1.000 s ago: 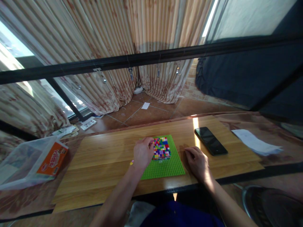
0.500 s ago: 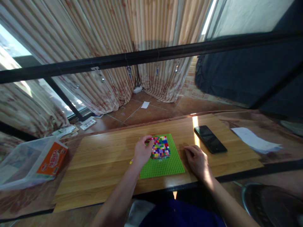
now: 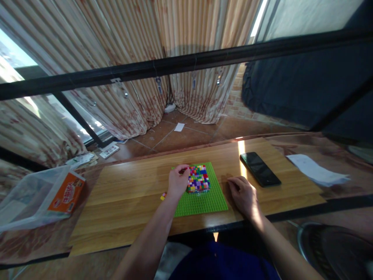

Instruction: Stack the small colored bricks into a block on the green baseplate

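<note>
My left hand (image 3: pixel 178 182) is at the left edge of a square block of many-coloured toy bricks (image 3: pixel 198 179), thumb and forefinger pinched by its upper left corner. Whatever is between those fingertips is too small to make out. The brick block stands on a green studded baseplate (image 3: pixel 204 204), and my left hand covers part of the plate. Right of the plate, my right hand (image 3: pixel 243 194) rests on the wooden table with its fingers curled in, nothing showing in them. A few loose yellow and red bricks (image 3: pixel 163 196) lie beside my left wrist.
A black phone (image 3: pixel 260 169) lies on the wooden table (image 3: pixel 125 202) beyond my right hand. White paper sheets (image 3: pixel 317 170) are at the far right. On the left stands a clear plastic bin (image 3: pixel 32 194) with an orange label. A dark metal rail (image 3: pixel 175 66) crosses beyond the table.
My left hand shifts slightly at the brick block's left edge, its fingers parting a little and then pinching again. More loose bricks show beside the wrist. My right hand keeps its place.
</note>
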`<state>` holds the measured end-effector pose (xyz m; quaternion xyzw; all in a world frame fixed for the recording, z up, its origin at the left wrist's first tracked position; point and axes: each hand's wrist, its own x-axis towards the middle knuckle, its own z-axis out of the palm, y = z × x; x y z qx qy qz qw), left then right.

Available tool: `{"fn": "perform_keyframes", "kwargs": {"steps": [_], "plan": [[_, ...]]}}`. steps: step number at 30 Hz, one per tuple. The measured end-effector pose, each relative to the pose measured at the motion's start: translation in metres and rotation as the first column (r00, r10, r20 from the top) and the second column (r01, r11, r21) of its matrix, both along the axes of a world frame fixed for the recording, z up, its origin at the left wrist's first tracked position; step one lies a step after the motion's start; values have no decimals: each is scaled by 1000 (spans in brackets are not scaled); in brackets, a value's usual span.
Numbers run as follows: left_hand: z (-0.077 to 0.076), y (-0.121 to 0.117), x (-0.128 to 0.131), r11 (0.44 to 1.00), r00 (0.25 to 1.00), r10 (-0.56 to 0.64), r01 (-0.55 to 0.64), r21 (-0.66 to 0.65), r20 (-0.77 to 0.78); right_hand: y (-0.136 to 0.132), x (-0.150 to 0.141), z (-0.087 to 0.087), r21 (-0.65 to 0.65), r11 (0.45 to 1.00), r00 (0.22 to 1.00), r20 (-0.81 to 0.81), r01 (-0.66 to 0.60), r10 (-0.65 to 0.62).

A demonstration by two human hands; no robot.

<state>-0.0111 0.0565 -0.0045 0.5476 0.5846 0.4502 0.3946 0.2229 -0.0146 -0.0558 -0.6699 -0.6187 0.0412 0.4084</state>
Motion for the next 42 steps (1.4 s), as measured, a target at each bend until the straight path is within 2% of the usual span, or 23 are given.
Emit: {"fn": "perform_keyframes", "kwargs": {"steps": [5,10,12,15,19,22,26,29,33,38,42], "plan": [[-2,1,1,1000,1000,3,-2,20,-30,0,0,-1,1,1000,1000,5,5,-5],[-3,0,-7,998,1000,-5,3,60,29,0,1,-2,18,1000,1000,17,-8,8],[-3,-3,-21,996,998,36,-40,83,52,0,1,-2,25,1000,1000,23,-12,11],[-5,-15,-55,996,998,57,-58,71,18,1,3,-3,27,1000,999,36,-10,9],[-11,-44,-104,999,983,38,-32,41,-180,0,3,-3,33,999,999,38,-2,1],[-13,-66,-124,999,946,5,10,44,-324,0,2,-2,31,1000,999,35,0,-1],[-10,-83,-118,997,869,-25,56,48,-495,0,3,-3,21,1000,999,46,8,-9],[-6,-86,-105,999,785,-6,37,37,-620,0,3,-2,18,1000,998,55,11,-12],[-8,-87,-97,998,721,20,26,56,-693,0,3,-1,7,1000,998,58,10,-10],[-12,-86,-101,998,745,23,18,56,-667,0,4,-2,0,1000,998,55,16,-16],[-4,-80,-96,992,854,10,55,111,-521,0,4,-3,-2,1000,999,51,9,-9]]}}
